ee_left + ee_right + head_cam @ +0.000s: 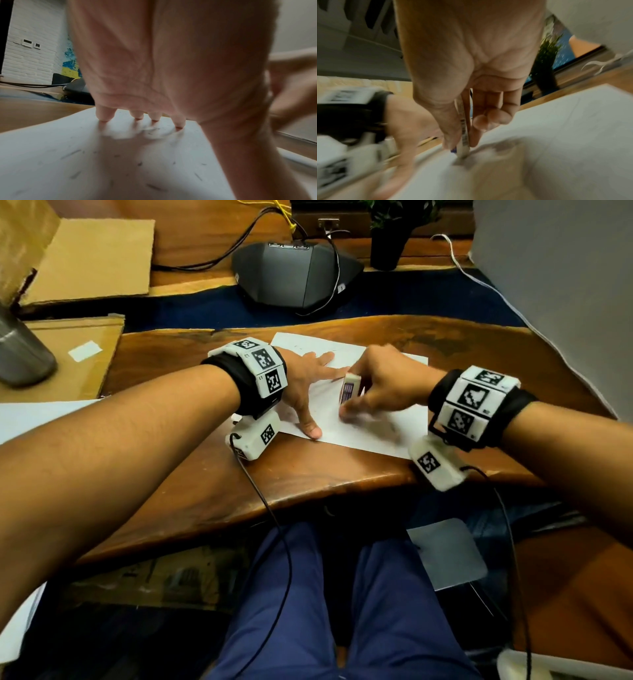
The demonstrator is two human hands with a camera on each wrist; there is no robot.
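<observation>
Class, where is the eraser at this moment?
In the head view the eraser is near the centre, pinched in the right hand and pressed on the white paper, just right of the left hand flattening the sheet.

Left grip (303, 385): palm down, fingers straight and spread, fingertips (104, 115) pressing flat. Right grip (387, 388): thumb and fingers curled, pinching an eraser (348, 389). Both forearms (137, 426) extend forward, converging.
</observation>
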